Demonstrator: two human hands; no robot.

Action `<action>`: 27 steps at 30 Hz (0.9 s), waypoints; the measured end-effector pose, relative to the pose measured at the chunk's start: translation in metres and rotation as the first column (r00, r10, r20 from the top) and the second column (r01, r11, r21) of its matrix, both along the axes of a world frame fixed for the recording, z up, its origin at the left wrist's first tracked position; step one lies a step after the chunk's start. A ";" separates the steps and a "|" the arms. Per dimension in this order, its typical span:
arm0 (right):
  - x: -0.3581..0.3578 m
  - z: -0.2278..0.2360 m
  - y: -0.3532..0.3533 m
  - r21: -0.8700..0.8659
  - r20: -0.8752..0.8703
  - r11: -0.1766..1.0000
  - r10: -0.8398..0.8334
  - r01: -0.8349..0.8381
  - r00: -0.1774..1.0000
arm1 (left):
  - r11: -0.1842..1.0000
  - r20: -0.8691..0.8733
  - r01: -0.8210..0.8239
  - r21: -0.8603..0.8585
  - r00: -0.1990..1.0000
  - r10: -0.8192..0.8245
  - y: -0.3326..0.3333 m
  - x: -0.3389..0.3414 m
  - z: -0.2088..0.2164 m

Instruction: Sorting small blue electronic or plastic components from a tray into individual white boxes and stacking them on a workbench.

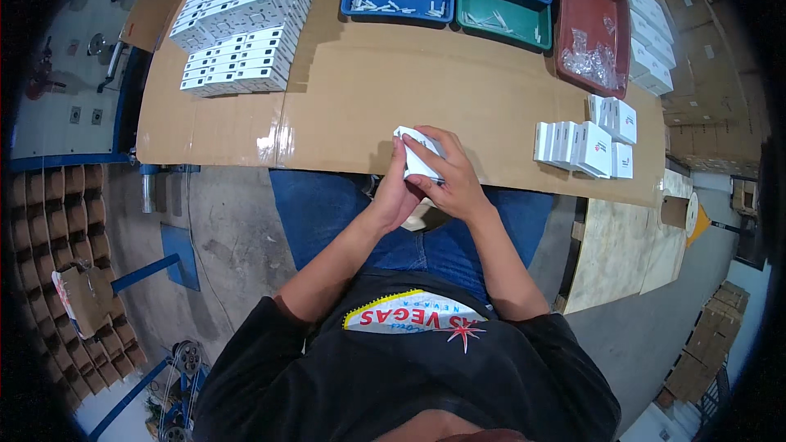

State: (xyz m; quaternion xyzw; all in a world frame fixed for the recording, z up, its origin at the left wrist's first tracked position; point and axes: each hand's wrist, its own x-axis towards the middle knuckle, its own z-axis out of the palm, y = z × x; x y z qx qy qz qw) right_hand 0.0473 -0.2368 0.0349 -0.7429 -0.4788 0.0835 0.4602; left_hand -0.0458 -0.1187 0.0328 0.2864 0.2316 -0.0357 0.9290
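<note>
At the near edge of the cardboard-covered table (pixel 393 98), a small white box (pixel 420 165) sits between my two hands. My left hand (pixel 396 192) wraps its left side, thumb along the edge. My right hand (pixel 454 176) lies over the top and right side, its fingers bent across the box. Parts of the box are hidden under my fingers. To the right stands a group of similar small white boxes (pixel 594 150), some leaning in a row and some stacked.
Tall stacks of white boxes (pixel 237 65) rise at the far left. Along the back are a blue tray (pixel 401 18) with small white pieces, a green tray (pixel 503 41), and a red tray (pixel 565 49) holding clear plastic bits. More white boxes (pixel 651 41) stand beyond it.
</note>
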 end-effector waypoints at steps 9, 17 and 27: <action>-0.002 -0.004 0.003 0.090 0.029 0.996 -0.017 0.014 0.999 | 0.998 0.019 -0.066 -0.015 0.998 0.066 -0.003 0.002 -0.003; -0.003 -0.008 0.005 0.123 0.019 0.992 -0.042 0.040 0.999 | 0.997 0.001 -0.081 -0.019 0.997 0.081 -0.003 0.001 -0.004; -0.003 -0.012 0.004 0.141 -0.052 0.988 -0.058 0.064 0.997 | 0.998 0.001 -0.058 -0.033 0.998 0.058 -0.003 0.003 -0.007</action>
